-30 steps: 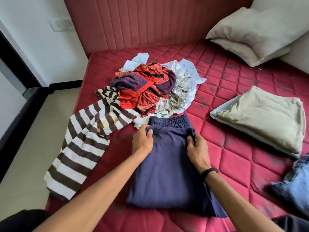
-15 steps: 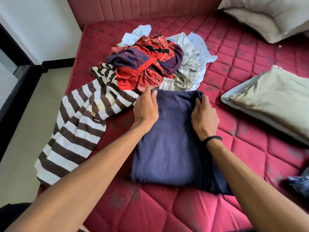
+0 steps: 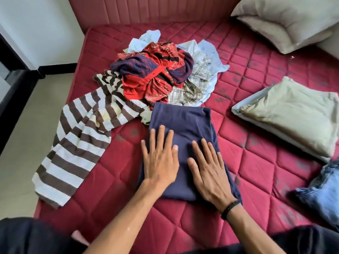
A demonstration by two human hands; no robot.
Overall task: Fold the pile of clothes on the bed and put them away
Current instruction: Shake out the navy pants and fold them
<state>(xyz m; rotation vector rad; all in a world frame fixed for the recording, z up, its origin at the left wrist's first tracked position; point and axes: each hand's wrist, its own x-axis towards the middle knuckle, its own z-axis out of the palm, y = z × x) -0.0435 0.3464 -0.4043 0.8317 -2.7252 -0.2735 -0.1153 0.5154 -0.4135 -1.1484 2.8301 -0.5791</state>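
A folded navy blue garment (image 3: 185,121) lies on the red quilted mattress (image 3: 256,116) in front of me. My left hand (image 3: 159,158) lies flat on its left half with fingers straight and spread. Flat on the garment's right half rests my right hand (image 3: 209,171), a black band at its wrist. Behind the garment sits the unfolded pile: a red and navy patterned piece (image 3: 154,77) on top, a plaid shirt (image 3: 194,87) and light blue cloth (image 3: 209,50) beneath. A brown and white striped garment (image 3: 77,143) trails from the pile over the bed's left edge.
A folded beige garment (image 3: 291,110) lies at the right on a pale sheet. Blue jeans (image 3: 322,191) lie at the lower right edge. A pillow (image 3: 286,21) leans at the back right by the red headboard (image 3: 146,10). Tiled floor (image 3: 23,143) runs along the left.
My hands folded the navy garment's waistband end over, let go of the fabric, and slid back toward me, now pressing flat on the folded piece.
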